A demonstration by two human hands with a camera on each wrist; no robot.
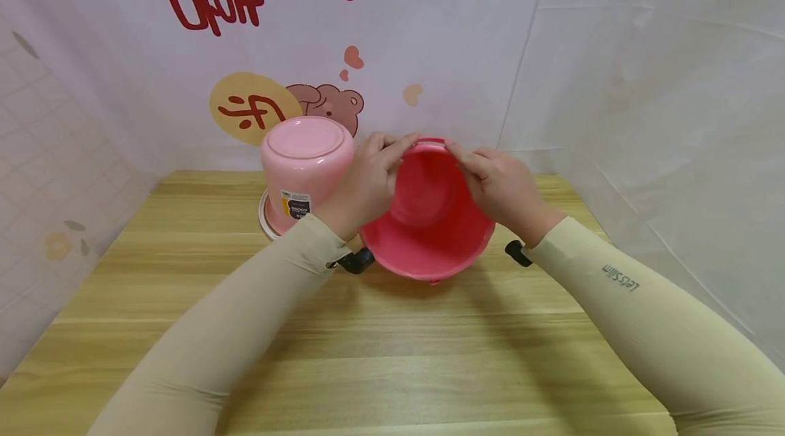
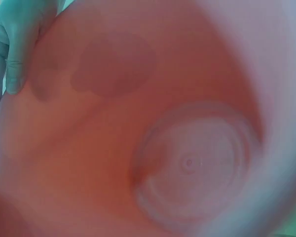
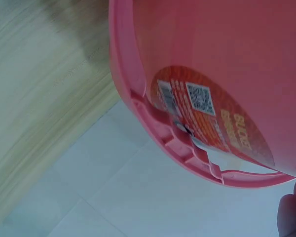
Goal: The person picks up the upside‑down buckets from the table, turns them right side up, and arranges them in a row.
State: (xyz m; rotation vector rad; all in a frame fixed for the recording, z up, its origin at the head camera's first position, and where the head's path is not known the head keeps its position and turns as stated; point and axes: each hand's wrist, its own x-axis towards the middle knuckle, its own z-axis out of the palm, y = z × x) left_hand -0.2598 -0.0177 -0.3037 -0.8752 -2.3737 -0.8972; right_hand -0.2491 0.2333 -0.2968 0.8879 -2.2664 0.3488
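A pinkish-red plastic bucket (image 1: 423, 238) is tilted above the wooden table, its mouth facing the head camera. My left hand (image 1: 374, 174) pinches the upper rim from the left. My right hand (image 1: 499, 184) grips the same rim a short way to the right. The left wrist view looks into the bucket's inside (image 2: 190, 163), with a hand's thumb (image 2: 16, 69) over the rim at the upper left. In the right wrist view, a red oval label (image 3: 212, 116) with a printed code sits on its outer wall, beside the ribbed rim (image 3: 180, 148).
A light pink bucket (image 1: 306, 150) stands upside down on the table (image 1: 392, 354), just left of my left hand, with its rim down and a small label on its side. A white printed sheet (image 1: 454, 34) hangs behind the table, and white sheeting (image 1: 662, 116) borders the right.
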